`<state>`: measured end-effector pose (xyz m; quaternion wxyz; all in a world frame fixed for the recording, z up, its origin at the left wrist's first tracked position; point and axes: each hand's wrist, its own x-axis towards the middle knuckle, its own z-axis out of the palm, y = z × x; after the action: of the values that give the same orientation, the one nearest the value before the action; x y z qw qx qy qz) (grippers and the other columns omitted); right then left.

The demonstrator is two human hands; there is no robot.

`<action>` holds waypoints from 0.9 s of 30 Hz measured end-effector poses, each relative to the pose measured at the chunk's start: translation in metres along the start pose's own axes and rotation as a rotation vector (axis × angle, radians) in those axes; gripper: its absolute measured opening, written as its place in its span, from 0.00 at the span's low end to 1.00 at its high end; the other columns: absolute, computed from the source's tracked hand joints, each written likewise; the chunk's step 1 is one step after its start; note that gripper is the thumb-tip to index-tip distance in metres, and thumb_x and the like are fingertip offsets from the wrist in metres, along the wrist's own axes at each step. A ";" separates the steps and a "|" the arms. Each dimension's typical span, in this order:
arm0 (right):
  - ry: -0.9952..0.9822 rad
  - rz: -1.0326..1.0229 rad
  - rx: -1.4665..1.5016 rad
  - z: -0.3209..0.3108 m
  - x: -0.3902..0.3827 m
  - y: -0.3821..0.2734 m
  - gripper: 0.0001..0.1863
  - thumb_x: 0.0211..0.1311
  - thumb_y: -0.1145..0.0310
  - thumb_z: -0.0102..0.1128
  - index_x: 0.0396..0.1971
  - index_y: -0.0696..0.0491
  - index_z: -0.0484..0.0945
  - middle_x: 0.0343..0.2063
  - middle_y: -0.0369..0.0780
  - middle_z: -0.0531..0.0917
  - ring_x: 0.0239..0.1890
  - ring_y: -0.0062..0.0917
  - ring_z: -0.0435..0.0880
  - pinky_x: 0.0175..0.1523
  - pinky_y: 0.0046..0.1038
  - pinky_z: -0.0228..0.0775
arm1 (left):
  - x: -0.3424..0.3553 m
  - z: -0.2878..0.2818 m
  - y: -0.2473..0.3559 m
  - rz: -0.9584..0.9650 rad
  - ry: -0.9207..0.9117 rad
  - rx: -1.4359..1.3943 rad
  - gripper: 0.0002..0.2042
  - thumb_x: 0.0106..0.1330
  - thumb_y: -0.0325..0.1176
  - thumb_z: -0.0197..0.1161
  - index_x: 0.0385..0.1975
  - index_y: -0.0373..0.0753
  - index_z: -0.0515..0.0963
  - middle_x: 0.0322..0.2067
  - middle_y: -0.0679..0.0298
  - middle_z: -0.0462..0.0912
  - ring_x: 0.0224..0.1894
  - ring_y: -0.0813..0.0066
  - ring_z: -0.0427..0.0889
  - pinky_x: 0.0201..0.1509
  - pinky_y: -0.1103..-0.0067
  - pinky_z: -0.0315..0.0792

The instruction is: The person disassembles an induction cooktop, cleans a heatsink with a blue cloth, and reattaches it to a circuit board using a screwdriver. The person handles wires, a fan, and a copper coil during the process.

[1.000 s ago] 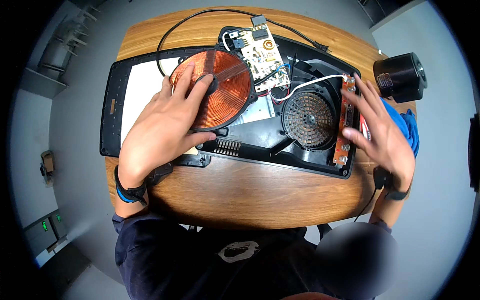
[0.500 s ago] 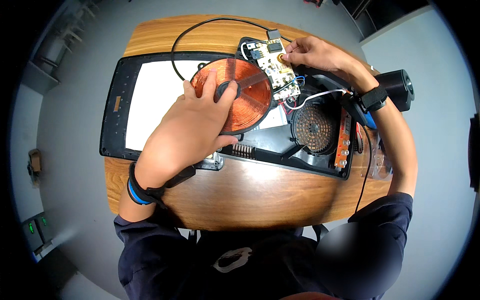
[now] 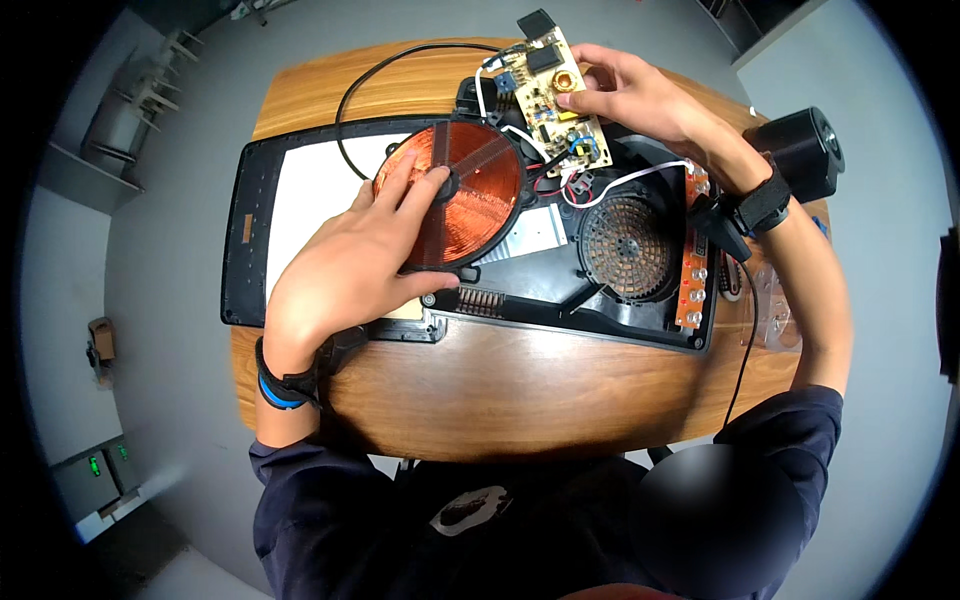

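My left hand [image 3: 345, 260] spreads over a round copper induction coil [image 3: 485, 190], gripping it with fingertips near its hub and the thumb at its near edge. My right hand [image 3: 645, 95] pinches the right edge of a pale circuit board [image 3: 540, 95], thumb on top and fingers partly hidden beneath. The board is tilted and raised above the black case [image 3: 520, 310] of an opened induction cooker. White, blue and red wires [image 3: 570, 195] run from the board into the case. A silvery metal plate [image 3: 535, 235] shows beside the coil.
Inside the case sit a round fan grille [image 3: 630, 250] and an orange control strip [image 3: 692, 280]. A black panel with a white sheet [image 3: 310, 195] lies at left. A black cord [image 3: 343, 115] loops behind. At right are a black cylindrical object [image 3: 800, 155] and clear plastic packaging [image 3: 775, 315].
My right hand has lifted the circuit board up out of the case, uncovering wires beneath. My left hand has shifted the coil leftward, showing more of the metal plate.
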<state>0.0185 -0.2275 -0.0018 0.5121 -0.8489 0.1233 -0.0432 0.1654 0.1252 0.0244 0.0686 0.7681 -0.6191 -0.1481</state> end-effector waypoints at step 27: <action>0.019 0.145 0.380 0.013 -0.002 -0.025 0.25 0.88 0.52 0.62 0.68 0.57 0.84 0.48 0.38 0.90 0.53 0.22 0.90 0.57 0.25 0.86 | 0.128 -0.021 0.034 0.330 0.218 0.021 0.36 0.68 0.30 0.80 0.76 0.45 0.73 0.81 0.43 0.67 0.76 0.33 0.77 0.77 0.54 0.79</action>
<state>0.0235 -0.2049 0.0148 0.6638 -0.7254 0.1784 -0.0367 0.1641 -0.0089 0.0357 0.1504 0.6683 -0.7272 -0.0445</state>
